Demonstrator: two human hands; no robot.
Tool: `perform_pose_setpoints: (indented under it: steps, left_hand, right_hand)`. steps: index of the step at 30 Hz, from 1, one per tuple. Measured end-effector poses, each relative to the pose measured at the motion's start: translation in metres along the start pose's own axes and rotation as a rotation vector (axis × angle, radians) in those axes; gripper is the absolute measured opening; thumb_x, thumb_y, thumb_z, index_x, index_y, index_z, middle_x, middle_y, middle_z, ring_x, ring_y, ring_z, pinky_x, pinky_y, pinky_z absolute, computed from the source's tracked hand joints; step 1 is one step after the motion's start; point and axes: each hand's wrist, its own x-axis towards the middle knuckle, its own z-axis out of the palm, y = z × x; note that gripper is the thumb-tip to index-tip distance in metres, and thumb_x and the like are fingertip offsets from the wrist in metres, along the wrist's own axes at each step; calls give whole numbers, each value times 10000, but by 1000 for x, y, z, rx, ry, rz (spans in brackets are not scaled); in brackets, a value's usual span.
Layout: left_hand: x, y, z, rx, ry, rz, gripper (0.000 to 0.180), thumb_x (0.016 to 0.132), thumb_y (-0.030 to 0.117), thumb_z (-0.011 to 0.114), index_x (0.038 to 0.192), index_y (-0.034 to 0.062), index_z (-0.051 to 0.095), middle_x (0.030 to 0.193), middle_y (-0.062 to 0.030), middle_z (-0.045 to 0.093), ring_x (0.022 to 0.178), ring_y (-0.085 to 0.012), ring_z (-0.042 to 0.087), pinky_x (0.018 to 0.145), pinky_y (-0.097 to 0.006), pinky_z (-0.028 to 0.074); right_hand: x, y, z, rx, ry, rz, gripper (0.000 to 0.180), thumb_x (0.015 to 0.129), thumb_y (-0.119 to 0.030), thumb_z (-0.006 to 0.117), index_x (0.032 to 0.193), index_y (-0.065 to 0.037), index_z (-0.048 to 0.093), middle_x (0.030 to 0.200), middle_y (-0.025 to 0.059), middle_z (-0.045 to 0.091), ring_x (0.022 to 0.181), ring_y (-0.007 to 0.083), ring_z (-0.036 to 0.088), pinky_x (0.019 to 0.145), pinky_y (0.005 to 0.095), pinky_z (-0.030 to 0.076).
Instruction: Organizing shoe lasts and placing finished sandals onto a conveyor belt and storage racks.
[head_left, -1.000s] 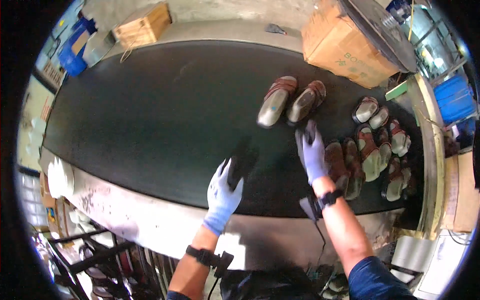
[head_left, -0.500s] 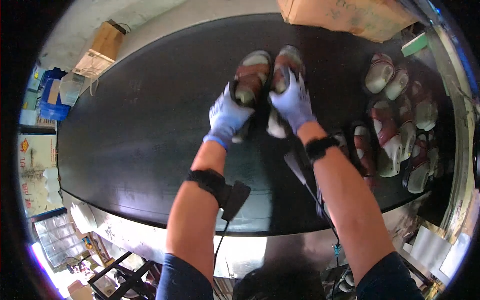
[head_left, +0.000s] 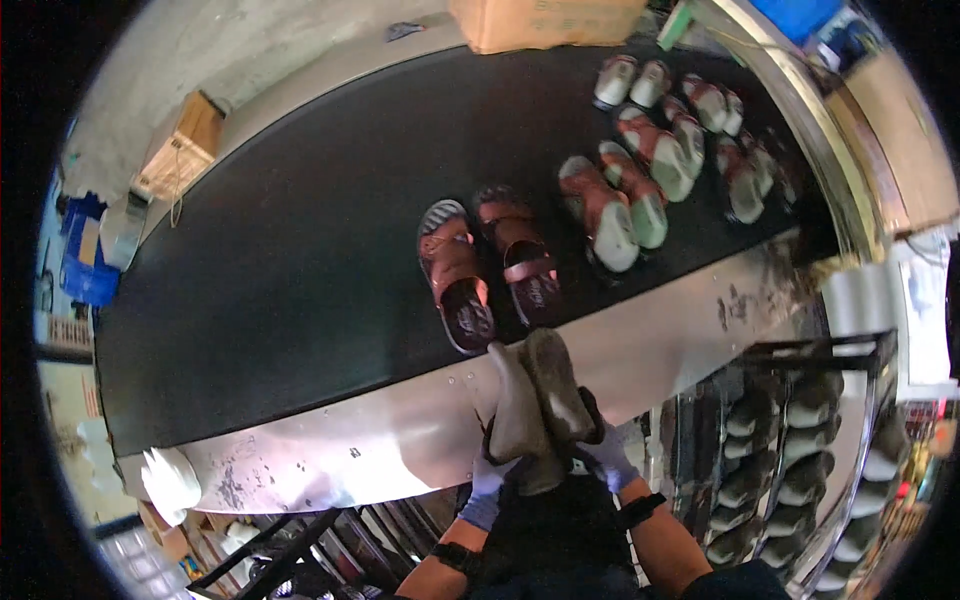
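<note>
My left hand [head_left: 486,492] and my right hand [head_left: 608,458], both in pale blue gloves, are close to my body at the metal front edge of the belt. Each grips one of two grey-brown foot-shaped shoe lasts [head_left: 535,405], held side by side with the toes pointing up. Just beyond them a pair of brown strap sandals [head_left: 488,268] lies on the black conveyor belt [head_left: 280,260], footbeds up and toes away from me. Neither hand touches the sandals.
Several more sandal pairs [head_left: 655,160] lie in a row on the belt's right part. A cardboard box [head_left: 545,20] stands at the far side and a wooden crate [head_left: 185,140] at far left. A rack of lasts [head_left: 800,470] stands at my lower right.
My hands were out on the sandal pair on the belt; they have drawn back to my body and now hold two lasts. The sandals stay on the belt.
</note>
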Motion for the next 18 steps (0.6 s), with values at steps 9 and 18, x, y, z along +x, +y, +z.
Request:
perform_pose_setpoints:
  steps: [9,18]
  left_hand:
    - [-118,-77,1,-3,-813,149,398,830,26,563,1219,2,483,1156,-164,571,1021,-259,594,868,-364,511]
    - [-329,-50,218,61,-1319,-644,434,759,27,680,1168,9,535,1046,-99,623,889,-197,628,785,-347,537]
  right_hand:
    - [-232,83,10,810,436,210,468,795,-105,646,1236,-34,506,1185,118,565,1058,230,555,919,350,456]
    - [-534,284,30,365,1067,-31,525,652,-144,729,1142,-43,568,1139,170,580,1059,335,545,891,378,452]
